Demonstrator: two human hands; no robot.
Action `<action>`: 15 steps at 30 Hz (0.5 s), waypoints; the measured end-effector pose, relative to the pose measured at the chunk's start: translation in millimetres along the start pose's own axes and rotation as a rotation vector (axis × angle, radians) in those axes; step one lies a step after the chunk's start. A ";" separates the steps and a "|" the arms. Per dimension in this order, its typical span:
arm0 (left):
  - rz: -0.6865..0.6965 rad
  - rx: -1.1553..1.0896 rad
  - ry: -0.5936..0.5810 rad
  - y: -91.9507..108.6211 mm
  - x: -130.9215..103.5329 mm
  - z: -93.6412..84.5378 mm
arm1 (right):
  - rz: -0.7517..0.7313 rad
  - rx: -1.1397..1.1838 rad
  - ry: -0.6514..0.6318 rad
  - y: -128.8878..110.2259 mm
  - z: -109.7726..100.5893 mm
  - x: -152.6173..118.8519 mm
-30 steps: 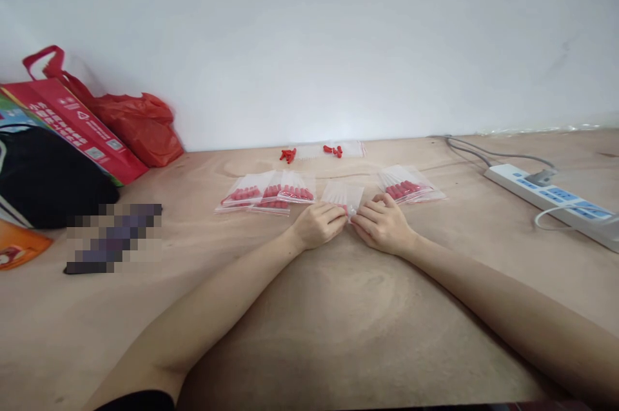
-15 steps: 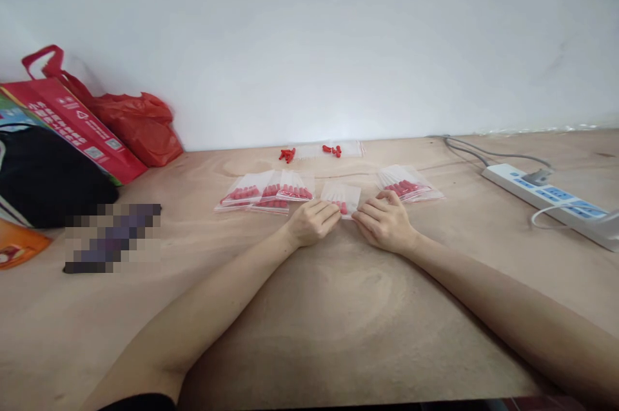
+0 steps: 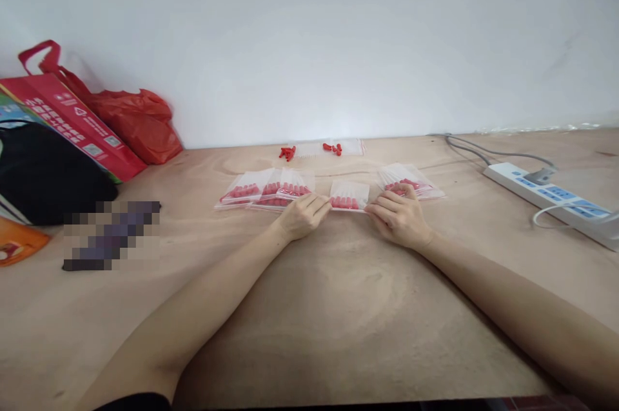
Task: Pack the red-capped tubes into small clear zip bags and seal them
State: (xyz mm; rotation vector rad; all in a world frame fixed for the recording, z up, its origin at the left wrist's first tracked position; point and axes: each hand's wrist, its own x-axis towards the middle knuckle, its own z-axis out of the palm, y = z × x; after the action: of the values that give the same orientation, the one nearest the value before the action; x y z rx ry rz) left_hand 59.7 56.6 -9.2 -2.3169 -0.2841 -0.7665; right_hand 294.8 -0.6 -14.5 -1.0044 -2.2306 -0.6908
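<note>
Apart now, left hand (image 3: 302, 215) and right hand (image 3: 399, 215) pinch one bag (image 3: 349, 195) between two piles.

Small clear bag (image 3: 349, 195), red pieces inside, flat on table

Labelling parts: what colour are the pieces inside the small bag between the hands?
Red, in a clear bag; head view shows it.

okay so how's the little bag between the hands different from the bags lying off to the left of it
The small bag lies alone, pinched at its near edge between the left hand and right hand; the left pile is several bags overlapping, with no hand on it. The small bag lies square to the table edge; the pile's bags fan out at angles. Both are clear bags holding red pieces.
</note>
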 end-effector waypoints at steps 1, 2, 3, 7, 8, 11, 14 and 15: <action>-0.005 -0.001 -0.004 0.5 -0.1 -0.2 | 0.004 0.006 -0.002 1.4 -0.3 -0.5; -0.014 -0.002 -0.012 1.3 -0.3 -0.4 | 0.008 0.011 -0.003 2.7 -0.4 -0.8; -0.029 -0.008 -0.023 2.4 -0.5 -0.6 | 0.013 0.018 -0.003 4.0 -0.3 -1.2; -0.220 -0.179 -0.079 9.7 -2.4 -0.1 | 0.019 0.067 -0.026 9.2 3.0 -3.7; -0.295 -0.256 -0.085 11.6 -2.9 0.3 | 0.017 0.082 -0.035 10.1 4.4 -4.4; -0.480 -0.526 -0.097 15.1 -3.4 1.3 | 0.027 0.110 -0.060 10.9 7.8 -5.3; -0.525 -0.751 -0.114 12.0 -1.0 -0.1 | 0.046 0.137 -0.105 10.0 7.9 -4.0; -0.533 -0.789 -0.123 9.3 0.3 -1.3 | 0.052 0.146 -0.120 10.4 7.2 -3.5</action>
State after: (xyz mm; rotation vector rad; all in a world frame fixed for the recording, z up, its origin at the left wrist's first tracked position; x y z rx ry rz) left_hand 63.0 48.8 -13.2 -3.0847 -0.7939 -1.1438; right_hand 302.7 8.5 -19.7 -1.0507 -2.3110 -0.4485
